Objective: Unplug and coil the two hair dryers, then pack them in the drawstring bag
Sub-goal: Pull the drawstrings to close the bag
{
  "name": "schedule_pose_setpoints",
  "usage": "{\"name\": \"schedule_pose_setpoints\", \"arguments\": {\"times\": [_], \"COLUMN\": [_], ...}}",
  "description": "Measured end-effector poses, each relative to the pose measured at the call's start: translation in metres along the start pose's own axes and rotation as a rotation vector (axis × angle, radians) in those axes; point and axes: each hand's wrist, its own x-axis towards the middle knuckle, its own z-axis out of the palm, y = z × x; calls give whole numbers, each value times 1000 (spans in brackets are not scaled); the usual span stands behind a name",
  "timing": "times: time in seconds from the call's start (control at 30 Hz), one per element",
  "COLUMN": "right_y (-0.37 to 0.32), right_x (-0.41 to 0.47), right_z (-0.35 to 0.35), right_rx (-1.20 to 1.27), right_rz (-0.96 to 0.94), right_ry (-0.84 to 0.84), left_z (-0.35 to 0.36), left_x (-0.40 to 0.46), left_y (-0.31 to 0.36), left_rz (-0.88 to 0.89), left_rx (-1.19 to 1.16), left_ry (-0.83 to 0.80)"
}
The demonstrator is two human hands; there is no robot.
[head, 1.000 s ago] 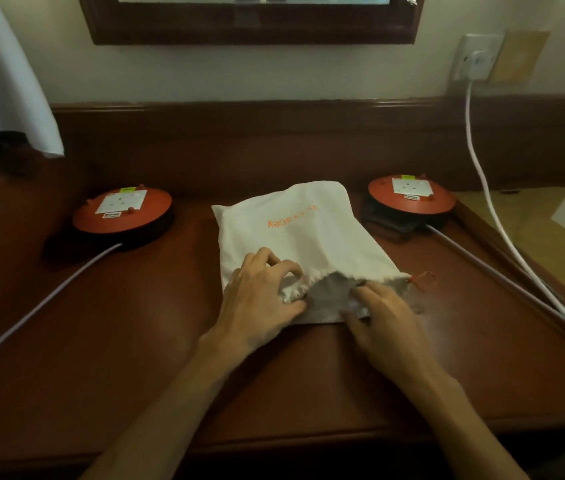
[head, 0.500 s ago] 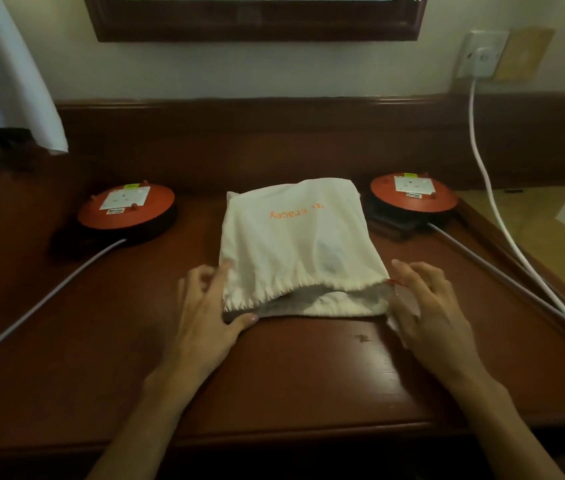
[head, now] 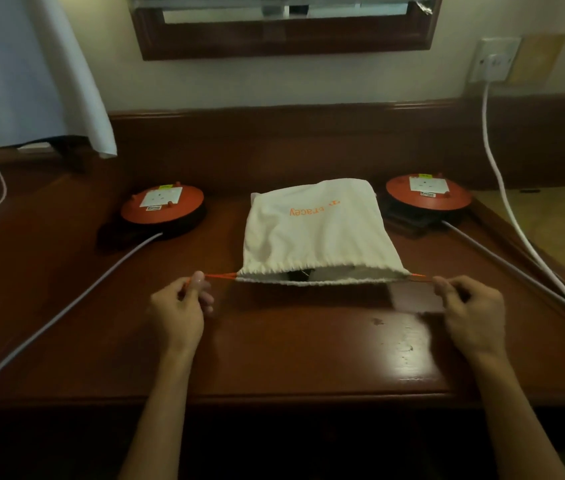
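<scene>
A white drawstring bag [head: 315,230] with orange lettering lies bulging in the middle of the wooden desk [head: 291,341], its mouth facing me. Something dark shows just inside the mouth [head: 303,274]; what it is I cannot tell. An orange drawstring [head: 220,277] sticks out on each side of the mouth. My left hand [head: 180,306] pinches the left end of the string, and my right hand [head: 469,306] pinches the right end, both pulled outward and taut.
Two round orange cable reels [head: 162,206] [head: 428,195] sit left and right of the bag, each with a grey cable [head: 66,306] running toward the desk's front. A white cable [head: 502,188] hangs from a wall socket [head: 494,60]. A lampshade [head: 31,71] hangs at left.
My hands left the bag's mouth, moved outward to either side and took hold of the orange drawstring ends. The string is now stretched taut.
</scene>
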Motion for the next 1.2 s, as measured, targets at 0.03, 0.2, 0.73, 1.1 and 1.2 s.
{"name": "schedule_pose_setpoints", "arguments": {"times": [0.03,0.2,0.73,1.1,1.2], "right_y": [2,6,-34,-27,-29], "right_x": [0,0,-7,-5,-7], "right_z": [-2,-3,45,33,31], "right_rx": [34,17,-86,57,42], "right_rz": [48,209,-189,123,113], "right_ry": [82,372,-231,178,277], "left_z": [-3,-8,43,30,25], "left_x": [0,-2,-16,-14,-12], "left_y": [0,-2,17,11,10], "left_rz": [-55,-127,459,178,51], "left_rx": [-60,-25,422,127,113], "left_ry": [73,177,-327,-36,-5]}}
